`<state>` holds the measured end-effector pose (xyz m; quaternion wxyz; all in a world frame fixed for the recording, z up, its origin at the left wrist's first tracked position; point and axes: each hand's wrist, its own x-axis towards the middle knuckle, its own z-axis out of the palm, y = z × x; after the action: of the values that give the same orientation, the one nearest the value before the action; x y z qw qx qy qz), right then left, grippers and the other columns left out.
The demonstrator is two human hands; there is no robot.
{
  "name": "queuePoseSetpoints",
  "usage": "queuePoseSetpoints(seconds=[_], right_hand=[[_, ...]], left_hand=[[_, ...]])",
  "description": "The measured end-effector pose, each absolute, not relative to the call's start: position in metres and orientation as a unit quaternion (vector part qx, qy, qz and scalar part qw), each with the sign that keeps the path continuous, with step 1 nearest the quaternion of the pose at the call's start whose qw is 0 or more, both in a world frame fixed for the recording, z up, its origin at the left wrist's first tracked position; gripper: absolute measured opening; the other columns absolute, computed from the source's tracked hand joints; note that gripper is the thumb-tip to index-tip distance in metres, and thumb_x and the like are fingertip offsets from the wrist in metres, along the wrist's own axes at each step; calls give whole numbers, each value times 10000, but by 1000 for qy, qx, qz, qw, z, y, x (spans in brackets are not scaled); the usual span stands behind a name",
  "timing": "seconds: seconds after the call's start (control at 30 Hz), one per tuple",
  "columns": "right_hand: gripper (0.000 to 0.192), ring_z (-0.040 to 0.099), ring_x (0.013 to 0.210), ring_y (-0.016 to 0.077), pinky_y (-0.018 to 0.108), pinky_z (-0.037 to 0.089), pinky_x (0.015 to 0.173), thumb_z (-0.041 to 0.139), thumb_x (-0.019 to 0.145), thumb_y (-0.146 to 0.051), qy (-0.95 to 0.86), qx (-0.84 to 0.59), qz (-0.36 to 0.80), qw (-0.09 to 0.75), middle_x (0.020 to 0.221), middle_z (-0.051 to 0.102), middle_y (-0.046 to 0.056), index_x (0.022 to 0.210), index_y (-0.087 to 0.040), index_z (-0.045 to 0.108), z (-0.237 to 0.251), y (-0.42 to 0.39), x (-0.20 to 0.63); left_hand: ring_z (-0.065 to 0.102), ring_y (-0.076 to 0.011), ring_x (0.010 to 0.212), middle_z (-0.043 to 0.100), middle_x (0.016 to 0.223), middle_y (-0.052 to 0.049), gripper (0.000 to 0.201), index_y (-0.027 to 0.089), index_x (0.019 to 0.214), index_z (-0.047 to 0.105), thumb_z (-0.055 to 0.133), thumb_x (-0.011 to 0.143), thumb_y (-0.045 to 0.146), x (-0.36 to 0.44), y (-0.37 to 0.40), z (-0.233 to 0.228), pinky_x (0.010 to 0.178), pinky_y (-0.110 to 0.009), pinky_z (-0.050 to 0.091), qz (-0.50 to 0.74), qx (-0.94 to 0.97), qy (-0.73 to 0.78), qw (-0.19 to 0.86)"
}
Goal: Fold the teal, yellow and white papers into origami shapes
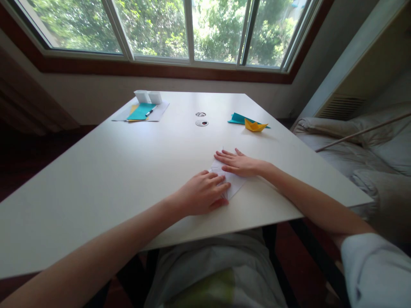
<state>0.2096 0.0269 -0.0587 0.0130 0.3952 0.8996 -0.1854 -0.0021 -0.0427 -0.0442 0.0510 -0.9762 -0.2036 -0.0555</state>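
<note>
A folded sheet of white paper (236,183) lies on the white table near its front edge, with crease lines across it. My left hand (205,192) rests on the near left part of the sheet, palm down, its fingers stretched out and slightly apart. Flat on the far part of the same paper lies my right hand (239,164), fingers spread toward the left. Both hands press on the sheet from above, and they cover much of it, so its full outline is hidden.
Beyond my right hand stand a yellow paper boat (255,125) and a teal folded paper plane (239,118). At the far left, teal paper (141,112), a marker (150,111) and white box-like shapes (155,97) sit together. Two round inserts (201,123) mark the table's middle.
</note>
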Motion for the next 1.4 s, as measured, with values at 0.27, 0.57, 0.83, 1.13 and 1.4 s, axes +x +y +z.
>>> queuePoseSetpoints(seconds=[0.27, 0.57, 0.83, 1.13, 1.4], right_hand=[[639, 52, 1381, 241, 550, -7, 1079, 188, 885, -602, 892, 417, -177, -2, 1508, 92, 5, 1439, -296, 100, -64, 41, 216], [675, 50, 1379, 264, 549, 50, 1084, 141, 863, -634, 870, 466, -157, 9, 1508, 98, -13, 1442, -288, 109, -62, 51, 220], [685, 65, 1377, 279, 550, 77, 1081, 133, 862, -631, 871, 473, -134, 7, 1509, 98, -4, 1445, -272, 112, -66, 54, 221], [799, 117, 1367, 304, 539, 118, 1079, 198, 818, -690, 856, 510, -82, 7, 1507, 111, 67, 1448, -204, 123, -66, 50, 216], [816, 134, 1365, 301, 518, 116, 1089, 182, 826, -681, 848, 523, -84, -7, 1504, 130, 101, 1447, -157, 113, -66, 53, 220]], left_hand=[[557, -256, 1036, 604, 1109, -115, 357, 181, 1138, 534, 411, 893, 411, -2, -42, -43, 858, -382, 403, -68, -977, -198, 41], [552, -251, 1055, 600, 1122, -115, 343, 189, 1123, 539, 405, 895, 407, -2, -44, -43, 874, -375, 403, -67, -977, -200, 37], [614, -215, 929, 664, 1023, -71, 396, 206, 1116, 564, 394, 885, 479, -4, -34, -37, 814, -331, 450, -101, -951, -274, -103], [582, -175, 979, 596, 1150, -77, 258, 184, 1029, 620, 517, 828, 308, -6, -2, -55, 871, -297, 448, -189, -918, -308, -166], [404, -290, 1203, 475, 1340, -76, 570, 219, 1264, 462, 434, 816, 571, -10, -8, -51, 951, -460, 339, -77, -918, -388, -37]])
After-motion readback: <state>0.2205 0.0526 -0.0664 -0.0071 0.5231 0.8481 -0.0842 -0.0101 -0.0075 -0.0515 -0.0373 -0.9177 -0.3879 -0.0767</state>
